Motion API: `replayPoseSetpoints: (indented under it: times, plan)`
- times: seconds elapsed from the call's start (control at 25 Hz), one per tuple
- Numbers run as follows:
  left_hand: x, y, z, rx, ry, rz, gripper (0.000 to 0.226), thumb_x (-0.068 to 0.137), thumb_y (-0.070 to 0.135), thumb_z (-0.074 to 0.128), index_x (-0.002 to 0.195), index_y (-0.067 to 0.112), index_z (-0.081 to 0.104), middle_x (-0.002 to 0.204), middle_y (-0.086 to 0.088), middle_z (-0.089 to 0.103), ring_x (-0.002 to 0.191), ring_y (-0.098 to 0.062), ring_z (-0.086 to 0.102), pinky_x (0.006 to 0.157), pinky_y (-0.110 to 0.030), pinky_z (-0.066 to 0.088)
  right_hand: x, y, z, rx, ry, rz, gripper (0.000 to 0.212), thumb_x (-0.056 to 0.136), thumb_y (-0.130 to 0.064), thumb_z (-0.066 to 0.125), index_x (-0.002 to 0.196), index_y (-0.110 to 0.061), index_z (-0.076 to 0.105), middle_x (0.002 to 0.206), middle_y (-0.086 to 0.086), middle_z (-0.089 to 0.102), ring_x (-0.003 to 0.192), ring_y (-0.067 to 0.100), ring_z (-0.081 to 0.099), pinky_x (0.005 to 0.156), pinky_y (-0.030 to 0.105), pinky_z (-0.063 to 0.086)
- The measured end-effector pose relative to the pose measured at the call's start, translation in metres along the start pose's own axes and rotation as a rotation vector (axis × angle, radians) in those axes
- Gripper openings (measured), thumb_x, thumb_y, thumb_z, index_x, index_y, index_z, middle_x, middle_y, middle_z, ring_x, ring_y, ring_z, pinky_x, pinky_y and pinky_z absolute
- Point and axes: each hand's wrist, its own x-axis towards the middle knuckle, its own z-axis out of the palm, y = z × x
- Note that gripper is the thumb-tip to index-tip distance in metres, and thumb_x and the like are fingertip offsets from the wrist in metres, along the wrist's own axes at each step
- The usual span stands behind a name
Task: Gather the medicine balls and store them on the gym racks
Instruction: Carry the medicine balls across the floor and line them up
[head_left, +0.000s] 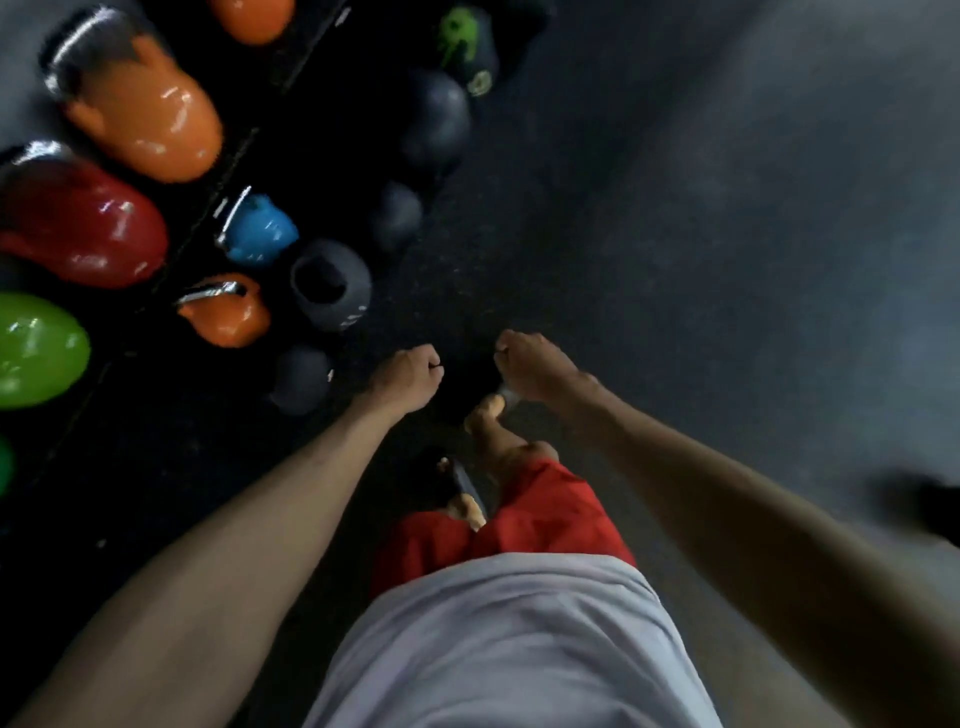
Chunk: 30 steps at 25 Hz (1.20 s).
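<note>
Several dark grey medicine balls lie on the black floor along the foot of a rack: a large one (436, 122), a smaller one (397, 215), one with a dark patch (330, 286) and the nearest (301, 379). A black ball with green print (467, 47) lies farther back. My left hand (408, 379) hangs in front of me with curled fingers, right of the nearest ball and not touching it. My right hand (530, 366) is curled the same way beside it. Neither hand holds anything that I can see. The picture is blurred.
A low black rack (228, 161) at the left carries kettlebells: orange (145, 114), red (78, 223), green (36, 348), blue (260, 228) and a small orange one (226, 312). Dark rubber floor (675, 234) stretches to the right. My feet and red shorts are below my hands.
</note>
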Motion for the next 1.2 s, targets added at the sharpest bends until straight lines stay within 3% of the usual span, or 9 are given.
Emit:
replayPoseSetpoints:
  times: [0.24,0.44,0.8,1.2]
  plan:
    - [-0.028,0.130,0.029,0.241,-0.112,0.301,0.027,0.104,0.032,0.049,0.126,0.020,0.058,0.118,-0.005,0.065,0.093,-0.015,0.059,0.075,-0.033,0.048,-0.119,0.127,0.014,0.179,0.212,0.209,0.017,0.100,-0.021,0.042,0.090,-0.013,0.053,0.096,0.012,0.067,0.094,0.036,0.067,0.069,0.036,0.044]
    - [-0.049,0.235,0.086,0.432,-0.223,0.468,0.027,0.104,0.030,0.049,0.128,0.018,0.057,0.118,-0.006,0.065,0.097,-0.018,0.062,0.078,-0.034,0.051,-0.204,0.214,0.040,0.365,0.327,0.373,0.024,0.103,-0.028,0.044,0.108,-0.010,0.060,0.109,0.014,0.069,0.101,0.035,0.066,0.084,0.043,0.054]
    - [-0.124,0.423,0.299,0.719,-0.404,0.718,0.028,0.103,0.030,0.051,0.129,0.020,0.058,0.121,-0.004,0.066,0.103,-0.018,0.063,0.091,-0.039,0.052,-0.358,0.410,0.113,0.684,0.459,0.716,0.031,0.100,-0.033,0.045,0.119,-0.013,0.060,0.117,0.016,0.069,0.104,0.035,0.067,0.086,0.041,0.054]
    - [-0.159,0.592,0.452,0.871,-0.494,0.838,0.028,0.103,0.028,0.052,0.129,0.019,0.057,0.115,-0.003,0.066,0.101,-0.017,0.065,0.095,-0.043,0.054,-0.435,0.582,0.118,0.855,0.511,0.799,0.030,0.104,-0.032,0.044,0.123,-0.015,0.059,0.113,0.010,0.070,0.095,0.028,0.067,0.086,0.042,0.056]
